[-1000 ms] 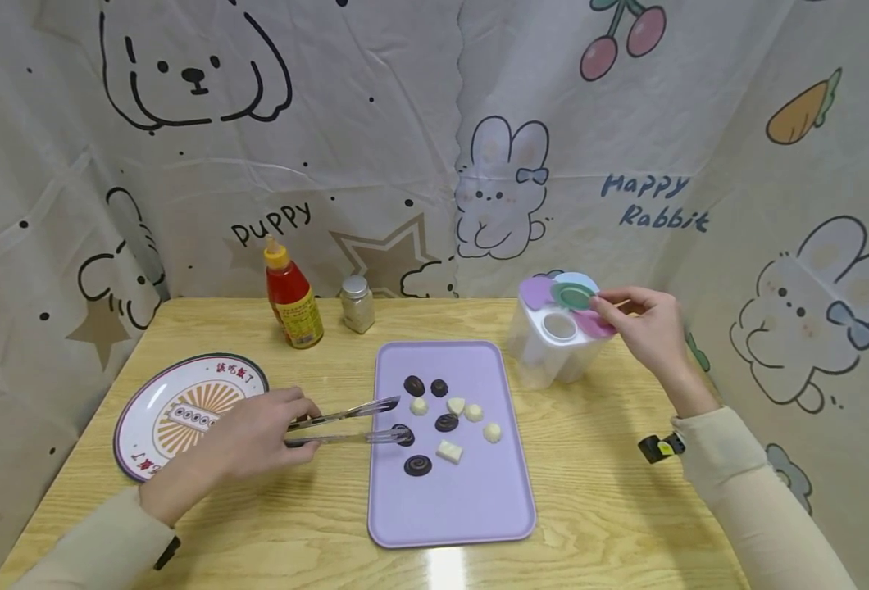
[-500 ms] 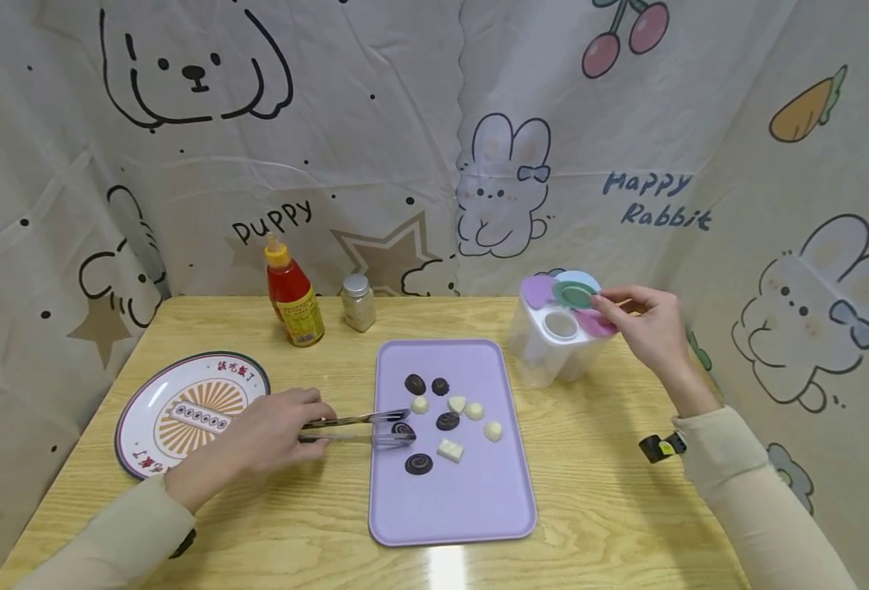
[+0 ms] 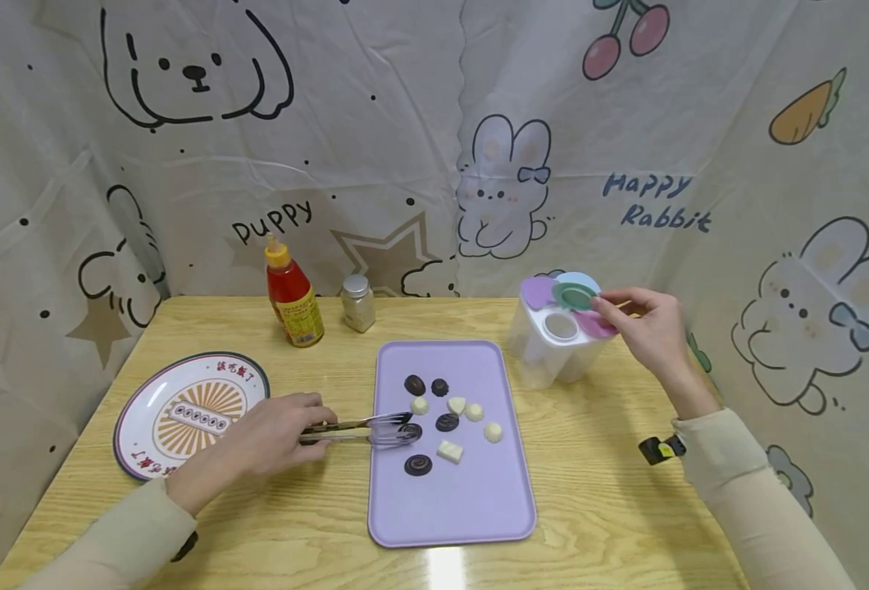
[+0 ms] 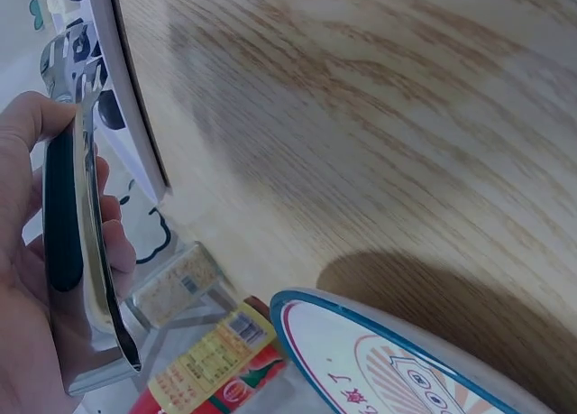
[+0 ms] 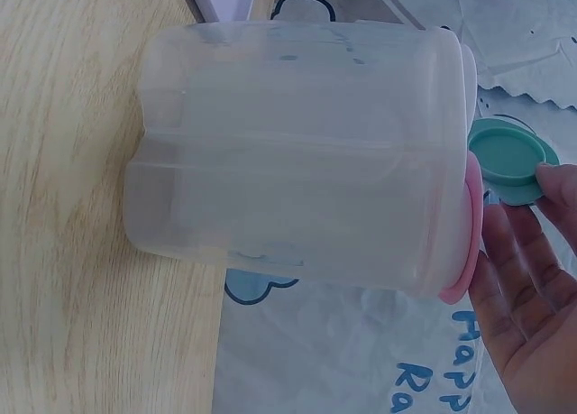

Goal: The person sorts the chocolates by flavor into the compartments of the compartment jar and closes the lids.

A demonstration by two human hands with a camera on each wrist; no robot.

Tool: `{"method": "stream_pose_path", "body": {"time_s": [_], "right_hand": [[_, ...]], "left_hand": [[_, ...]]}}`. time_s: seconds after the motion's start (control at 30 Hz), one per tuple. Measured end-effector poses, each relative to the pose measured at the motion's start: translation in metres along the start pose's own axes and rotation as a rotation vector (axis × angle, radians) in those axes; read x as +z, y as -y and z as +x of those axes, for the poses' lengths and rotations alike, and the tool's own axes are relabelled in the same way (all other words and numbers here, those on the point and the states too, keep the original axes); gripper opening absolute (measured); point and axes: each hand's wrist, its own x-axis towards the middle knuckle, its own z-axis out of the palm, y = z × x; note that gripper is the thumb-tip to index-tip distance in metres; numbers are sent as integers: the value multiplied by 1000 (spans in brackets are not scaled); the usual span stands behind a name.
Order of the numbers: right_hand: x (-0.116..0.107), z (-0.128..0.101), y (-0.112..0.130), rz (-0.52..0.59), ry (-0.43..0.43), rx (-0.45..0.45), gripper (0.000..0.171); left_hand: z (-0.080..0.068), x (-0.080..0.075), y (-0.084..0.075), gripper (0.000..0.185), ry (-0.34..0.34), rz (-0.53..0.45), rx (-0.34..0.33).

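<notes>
My left hand (image 3: 298,426) grips metal tongs (image 3: 361,428) low over the lilac tray (image 3: 464,508). The tong tips are squeezed around a dark chocolate (image 3: 409,431) at the tray's left side. In the left wrist view the tongs (image 4: 81,234) lie across my left hand (image 4: 18,279), by the tray edge (image 4: 135,98). My right hand (image 3: 615,310) pinches the green lid flap (image 3: 573,295) on top of a clear multi-compartment container (image 3: 552,348). One round opening (image 3: 560,325) in its top is uncovered. The right wrist view shows the container (image 5: 297,152), the green flap (image 5: 507,159) and my right hand (image 5: 532,315).
Several dark and white chocolates (image 3: 449,422) lie on the tray's upper half. A patterned plate (image 3: 184,401) sits to the left, a red sauce bottle (image 3: 293,299) and a small shaker (image 3: 357,303) at the back. Printed cloth walls enclose the wooden table (image 3: 611,492).
The tongs have narrowed from wide apart to squeezed around the dark chocolate, and my left hand has slid slightly right. My right hand keeps its hold on the green flap.
</notes>
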Motion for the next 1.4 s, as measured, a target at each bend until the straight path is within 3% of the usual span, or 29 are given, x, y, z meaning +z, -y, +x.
{"method": "stream_pose_path", "body": {"time_s": [0.47,0.73,0.93,1.2,1.4], "right_hand": [[1,0,2,14,-7,-8,35],[1,1,1,19,-13,-11,35],[0,1,1,24,-15,-10,34],[1,1,0,18,-18,-11,35],[1,1,-1,5,-19,-4,37]], "left_hand": [[4,6,-6,13,-26,-65,1],[5,10,-7,14,-21,-100,-33],[10,8,-9,17,-66,-108,-29],[26,-1,-18,19,-71,-118,-44],[53,-11,-30,22,-106,-132,2]]}}
